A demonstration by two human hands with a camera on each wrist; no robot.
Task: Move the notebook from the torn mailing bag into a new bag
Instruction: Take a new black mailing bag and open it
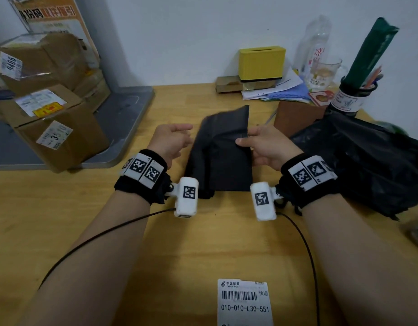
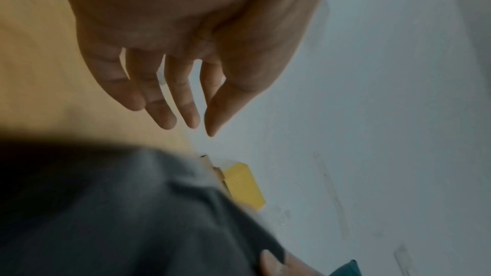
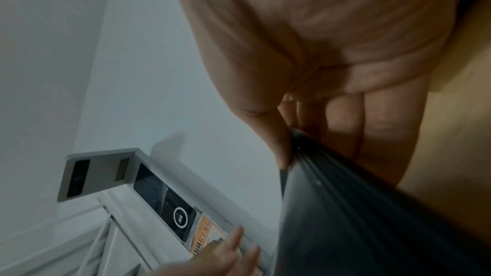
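A flat black mailing bag [image 1: 223, 156] lies mid-table, its far end lifted and folded. My right hand [image 1: 243, 140] pinches the bag's right edge between thumb and fingers; the right wrist view shows that pinch [image 3: 290, 142] on the black plastic [image 3: 358, 217]. My left hand [image 1: 187, 134] hovers just left of the bag with relaxed fingers, holding nothing, and the left wrist view shows its fingers [image 2: 170, 116] spread above the dark bag [image 2: 119, 207]. A crumpled black bag [image 1: 358, 161] lies at the right. A brown rectangular object [image 1: 297, 118], perhaps the notebook, sits behind my right hand.
Cardboard boxes [image 1: 50, 109] are stacked at the left on a grey scale base [image 1: 123, 128]. A yellow box [image 1: 262, 62], papers, a glass, a bottle and a pen holder [image 1: 351, 97] line the back. A shipping label [image 1: 244, 302] lies near the front edge.
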